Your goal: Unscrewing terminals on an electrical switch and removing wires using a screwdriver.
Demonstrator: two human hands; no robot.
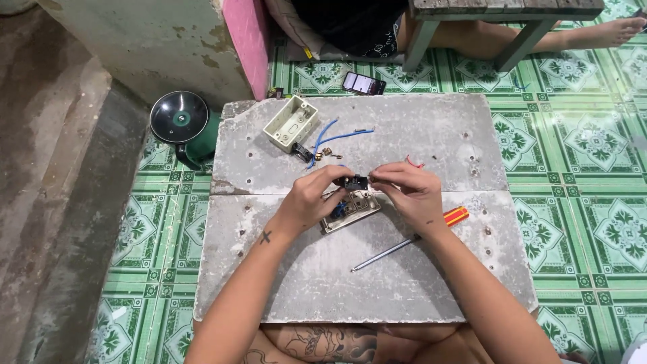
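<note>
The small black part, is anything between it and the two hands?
Nothing visible. The left hand and right hand both pinch the small black part directly, above the switch plate lying on the grey slab.

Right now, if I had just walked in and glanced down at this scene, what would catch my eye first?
Probably the two hands meeting at the middle of the grey slab: the left hand and right hand pinch a small black part between them, just above a switch plate. A cream wall box with blue wires lies behind, and a red-handled screwdriver lies under the right wrist.
</note>
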